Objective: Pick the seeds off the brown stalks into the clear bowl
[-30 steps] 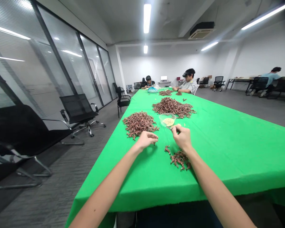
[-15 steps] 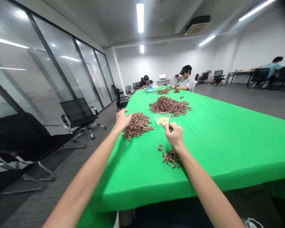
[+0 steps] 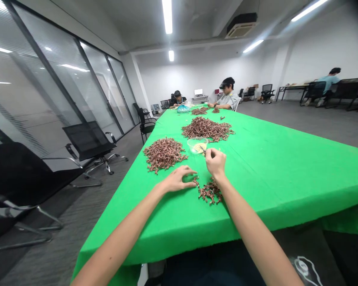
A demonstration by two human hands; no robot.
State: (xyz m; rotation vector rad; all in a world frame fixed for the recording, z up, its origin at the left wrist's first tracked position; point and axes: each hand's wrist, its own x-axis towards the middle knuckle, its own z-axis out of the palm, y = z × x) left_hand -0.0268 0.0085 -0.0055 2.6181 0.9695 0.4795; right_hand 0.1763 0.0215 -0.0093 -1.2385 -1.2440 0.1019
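Observation:
My left hand [image 3: 179,179] hovers low over the green cloth with thumb and fingers apart. Its fingertips are close to a small cluster of reddish-brown, knobbly twisted pieces [image 3: 210,191]; I cannot tell whether they touch the nearest one. My right hand [image 3: 216,161] is closed in a pinch on thin dark tweezers [image 3: 202,150], whose tips point into a clear bowl [image 3: 189,146]. Pale yellow bits [image 3: 199,148] lie in that bowl. Left of it is a larger heap of the same brown pieces [image 3: 164,154].
The green tablecloth [image 3: 271,167] covers a long table. Beyond the bowl lies another big brown heap [image 3: 207,128], with a bluish bag [image 3: 183,109] farther off. One person [image 3: 228,99] sits at the right side, another [image 3: 178,98] at the far end. Office chairs [image 3: 91,141] stand at left.
My left hand has left the left heap and come toward me and right, to the small cluster. My right hand remains by the bowl. The whole view has shifted slightly.

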